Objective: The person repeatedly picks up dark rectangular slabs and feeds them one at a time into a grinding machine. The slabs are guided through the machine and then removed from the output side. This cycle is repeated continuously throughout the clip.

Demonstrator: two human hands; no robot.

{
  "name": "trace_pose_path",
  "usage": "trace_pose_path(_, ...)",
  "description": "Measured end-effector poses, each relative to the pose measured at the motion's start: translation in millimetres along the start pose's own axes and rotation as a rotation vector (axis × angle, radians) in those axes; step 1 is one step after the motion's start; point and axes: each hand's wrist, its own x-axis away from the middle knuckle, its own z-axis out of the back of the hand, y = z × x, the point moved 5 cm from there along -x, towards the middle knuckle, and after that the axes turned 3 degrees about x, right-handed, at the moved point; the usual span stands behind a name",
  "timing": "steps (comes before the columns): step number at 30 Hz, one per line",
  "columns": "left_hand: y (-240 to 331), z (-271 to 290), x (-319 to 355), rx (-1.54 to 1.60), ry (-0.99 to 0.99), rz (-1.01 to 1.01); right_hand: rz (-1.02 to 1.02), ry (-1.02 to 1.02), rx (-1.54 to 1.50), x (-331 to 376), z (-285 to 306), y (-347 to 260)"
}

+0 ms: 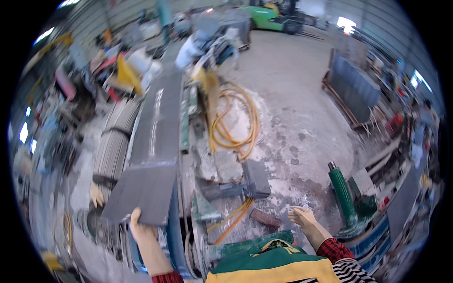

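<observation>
My left hand grips the near edge of a dark grey stone slab, thumb on top, other fingers hidden beneath. Faint lengthwise lines run along the slab, so I cannot tell whether it is one piece or several strips. Beyond it, a long dark surface with a shiny wet-looking streak stretches away. My right hand is held out over the floor on the right, palm empty, fingers stretched to the left. A dark block and a reddish-brown brick-like piece lie between my hands.
A pale hand or glove shows left of the slab, beside a strapped stack of strips. Yellow hose lies coiled ahead. A green cylinder stands at right. A blurred person bends at the far end; a green forklift is behind.
</observation>
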Motion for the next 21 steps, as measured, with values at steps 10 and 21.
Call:
trace_pose_path(10,-16,-124,120,-0.014,-0.33,0.101,0.192,-0.688,-0.236,65,-84,-67)
trace_pose_path(21,-292,-246,206,-0.322,-0.464,0.912,0.181,-0.401,-0.69,199,21,-118)
